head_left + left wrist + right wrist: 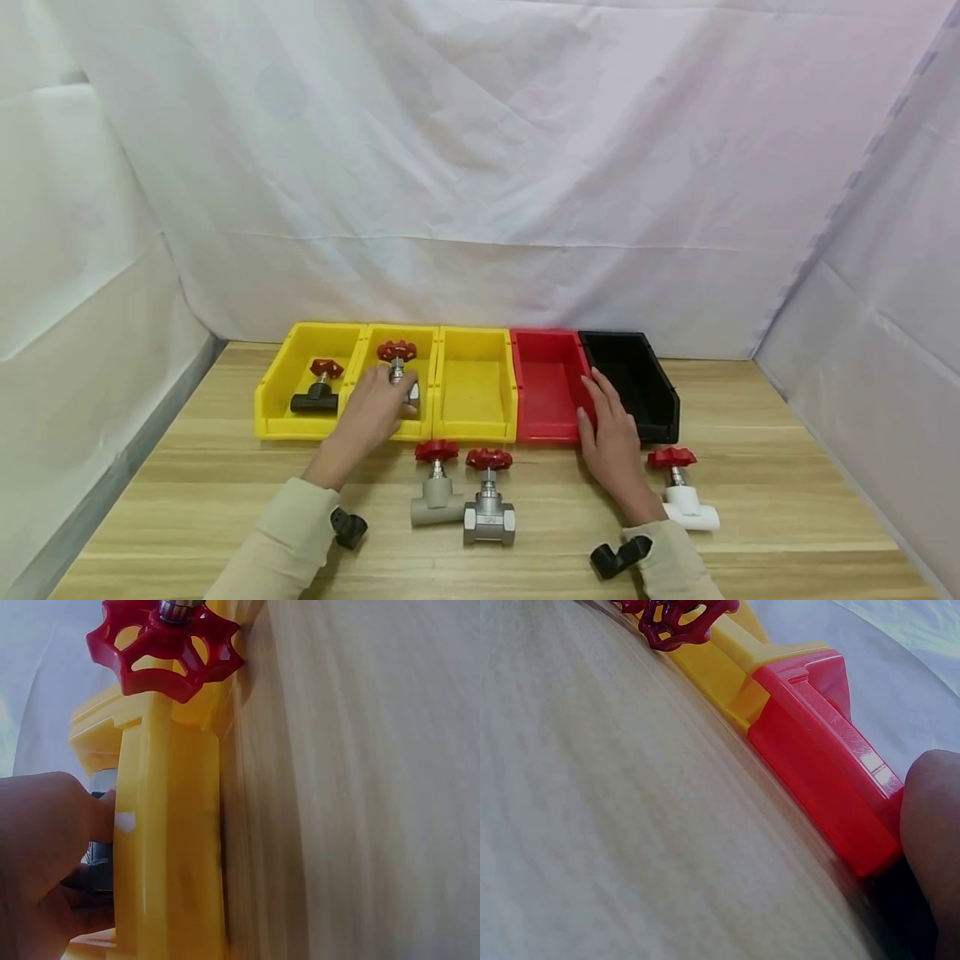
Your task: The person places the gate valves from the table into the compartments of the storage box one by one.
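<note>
My left hand (pixel 375 406) grips a metal gate valve (pixel 397 353) with a red handwheel inside the second yellow bin (pixel 424 343) from the left. In the left wrist view, the fingers lie around the grey valve body (pixel 100 862) behind the bin's front wall; part of the body is hidden. My right hand (pixel 611 437) rests with fairly straight fingers at the wall between the red bin (pixel 551 375) and the black bin (pixel 626 375). In the right wrist view, only part of that hand (pixel 934 840) shows, beside the red bin's front corner.
On the wooden table, a beige valve (pixel 437 500) and another metal valve (pixel 489 521) stand before the bins. A white valve (pixel 686 504) is by my right forearm. The leftmost yellow bin (pixel 311 340) holds a black valve (pixel 315 400). White sheeting (pixel 480 167) encloses the table.
</note>
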`<state>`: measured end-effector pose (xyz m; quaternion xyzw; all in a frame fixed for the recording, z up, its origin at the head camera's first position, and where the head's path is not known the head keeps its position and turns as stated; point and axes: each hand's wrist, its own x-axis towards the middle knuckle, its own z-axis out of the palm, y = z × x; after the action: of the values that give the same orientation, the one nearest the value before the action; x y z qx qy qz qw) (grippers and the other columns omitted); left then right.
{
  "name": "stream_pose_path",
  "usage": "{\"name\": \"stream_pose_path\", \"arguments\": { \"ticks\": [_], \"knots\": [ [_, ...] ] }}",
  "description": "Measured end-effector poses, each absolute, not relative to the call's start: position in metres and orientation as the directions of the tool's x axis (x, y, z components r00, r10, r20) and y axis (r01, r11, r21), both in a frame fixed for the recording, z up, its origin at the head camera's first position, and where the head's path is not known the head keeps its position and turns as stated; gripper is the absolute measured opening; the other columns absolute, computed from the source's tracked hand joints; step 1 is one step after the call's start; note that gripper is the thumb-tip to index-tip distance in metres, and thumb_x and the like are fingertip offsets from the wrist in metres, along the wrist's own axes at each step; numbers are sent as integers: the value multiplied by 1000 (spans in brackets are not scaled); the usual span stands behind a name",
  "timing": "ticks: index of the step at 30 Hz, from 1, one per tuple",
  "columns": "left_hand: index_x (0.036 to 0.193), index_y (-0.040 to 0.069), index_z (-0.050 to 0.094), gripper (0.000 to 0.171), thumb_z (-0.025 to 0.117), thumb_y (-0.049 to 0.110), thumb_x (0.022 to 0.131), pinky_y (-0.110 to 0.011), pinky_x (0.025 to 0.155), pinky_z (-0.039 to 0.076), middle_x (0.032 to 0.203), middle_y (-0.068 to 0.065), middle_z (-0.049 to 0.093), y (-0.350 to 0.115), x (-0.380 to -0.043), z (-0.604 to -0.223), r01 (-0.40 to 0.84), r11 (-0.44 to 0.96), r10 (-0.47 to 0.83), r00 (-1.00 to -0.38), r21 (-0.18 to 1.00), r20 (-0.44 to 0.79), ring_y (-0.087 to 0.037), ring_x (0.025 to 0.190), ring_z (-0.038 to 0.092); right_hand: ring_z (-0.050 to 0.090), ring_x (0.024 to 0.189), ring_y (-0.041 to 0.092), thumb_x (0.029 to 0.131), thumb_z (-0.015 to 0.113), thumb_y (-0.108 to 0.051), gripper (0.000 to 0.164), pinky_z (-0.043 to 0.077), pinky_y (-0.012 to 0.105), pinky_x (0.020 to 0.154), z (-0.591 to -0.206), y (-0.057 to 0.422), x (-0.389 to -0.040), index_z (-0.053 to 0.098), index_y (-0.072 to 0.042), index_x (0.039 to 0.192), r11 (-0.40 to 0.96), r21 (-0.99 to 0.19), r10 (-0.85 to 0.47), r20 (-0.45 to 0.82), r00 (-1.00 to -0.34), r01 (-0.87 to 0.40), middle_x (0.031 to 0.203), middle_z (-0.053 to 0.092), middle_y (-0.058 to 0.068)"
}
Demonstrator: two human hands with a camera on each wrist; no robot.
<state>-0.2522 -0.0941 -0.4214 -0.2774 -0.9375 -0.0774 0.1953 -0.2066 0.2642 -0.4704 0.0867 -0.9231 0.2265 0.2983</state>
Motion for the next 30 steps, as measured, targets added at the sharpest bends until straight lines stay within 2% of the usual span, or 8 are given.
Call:
{"name": "stream_pose_path", "arguments": {
  "ticks": [10,20,30],
  "knots": [
    [109,9,57,37,70,22,77,-42,66,46,87,-24,54,-90,-257,-425,529,847,475,-796,51,376,-35,77,51,38,117,23,81,63,-12,64,38,38,72,-469,264,-205,34,-18,137,880,-367,-29,592,-806,-301,144,23,0],
    [113,9,58,40,70,24,77,-45,75,45,96,-26,55,-88,-261,-425,506,858,464,-834,82,298,-38,85,51,38,118,23,82,63,-12,64,37,38,72,-468,264,-205,33,-19,137,882,-364,-32,587,-809,-300,144,23,-1],
    [112,11,59,43,72,28,74,-45,70,46,90,-22,57,-88,-264,-427,517,850,478,-836,97,268,-36,82,52,37,118,23,82,63,-12,64,37,38,72,-469,264,-205,33,-19,138,883,-364,-32,584,-811,-297,144,22,-1]
  ]
}}
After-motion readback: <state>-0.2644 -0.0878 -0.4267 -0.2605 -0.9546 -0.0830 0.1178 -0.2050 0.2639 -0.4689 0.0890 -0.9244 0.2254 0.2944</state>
